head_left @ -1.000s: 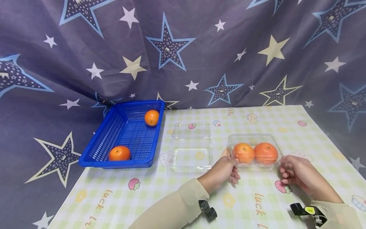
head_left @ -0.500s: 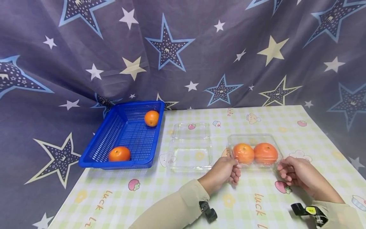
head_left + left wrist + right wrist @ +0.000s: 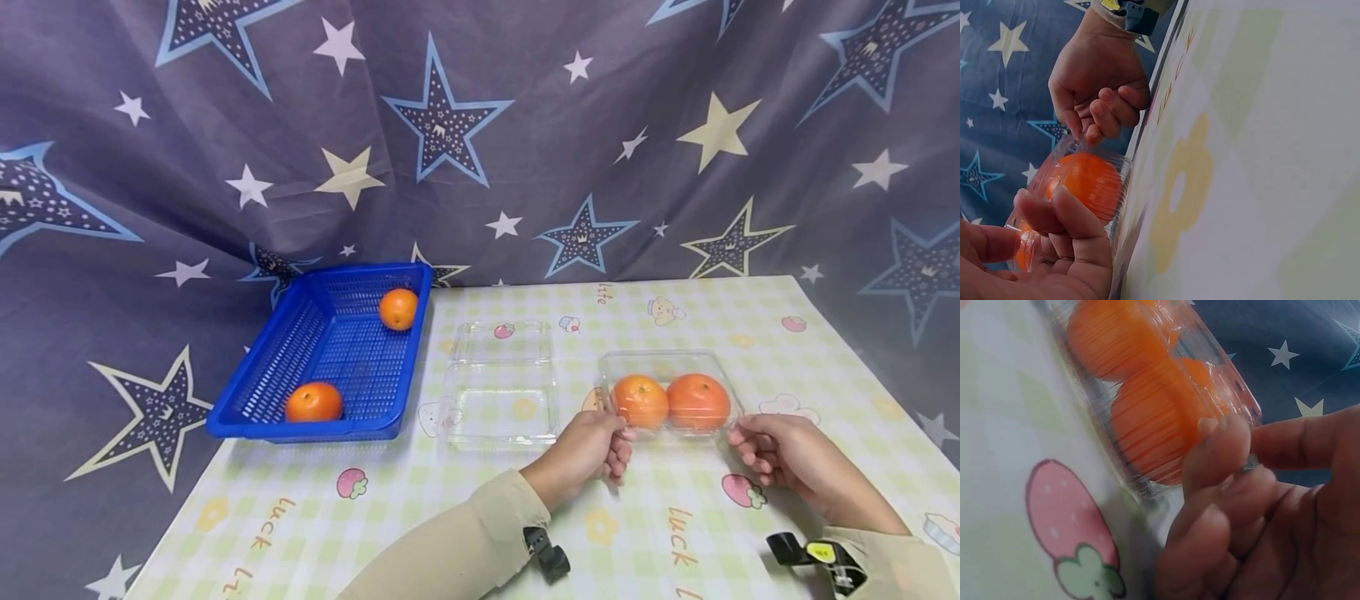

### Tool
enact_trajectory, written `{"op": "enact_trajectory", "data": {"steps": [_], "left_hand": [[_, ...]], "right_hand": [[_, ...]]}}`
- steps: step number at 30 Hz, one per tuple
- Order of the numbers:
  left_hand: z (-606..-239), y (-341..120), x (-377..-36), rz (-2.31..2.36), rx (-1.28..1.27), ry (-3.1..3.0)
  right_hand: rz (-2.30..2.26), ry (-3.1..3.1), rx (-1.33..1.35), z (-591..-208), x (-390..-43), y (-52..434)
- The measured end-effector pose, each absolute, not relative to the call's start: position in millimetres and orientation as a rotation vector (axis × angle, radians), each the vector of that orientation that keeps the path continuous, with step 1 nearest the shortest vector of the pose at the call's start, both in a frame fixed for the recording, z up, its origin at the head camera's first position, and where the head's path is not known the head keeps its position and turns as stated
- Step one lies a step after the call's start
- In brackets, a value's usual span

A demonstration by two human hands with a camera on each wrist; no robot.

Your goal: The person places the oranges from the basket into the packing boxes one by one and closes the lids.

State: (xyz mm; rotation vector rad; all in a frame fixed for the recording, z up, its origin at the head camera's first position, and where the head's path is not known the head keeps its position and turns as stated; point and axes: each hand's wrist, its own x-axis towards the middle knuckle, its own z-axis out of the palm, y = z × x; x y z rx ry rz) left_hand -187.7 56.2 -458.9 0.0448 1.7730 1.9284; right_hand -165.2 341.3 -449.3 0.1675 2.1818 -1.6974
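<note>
Fingers of left hand (image 3: pixel 592 446) and right hand (image 3: pixel 780 454) pinch opposite ends of clear clamshell box (image 3: pixel 670 363), two oranges (image 3: pixel 671 402) inside, near table edge. Empty open clamshell (image 3: pixel 501 392) just left; blue basket (image 3: pixel 330 350) far left.

The right wrist view's edge is cutting off the clear box (image 3: pixel 1166 394); the right hand (image 3: pixel 1272 512) is hiding its near corner.
</note>
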Motion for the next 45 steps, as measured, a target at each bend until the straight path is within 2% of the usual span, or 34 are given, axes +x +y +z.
{"op": "enact_trajectory", "data": {"steps": [45], "left_hand": [[-460.9,57.3,-187.9,1.93,0.045,1.757]], "right_hand": [[-1.691,2.222,0.111,-450.9,-165.7,343.3]]}}
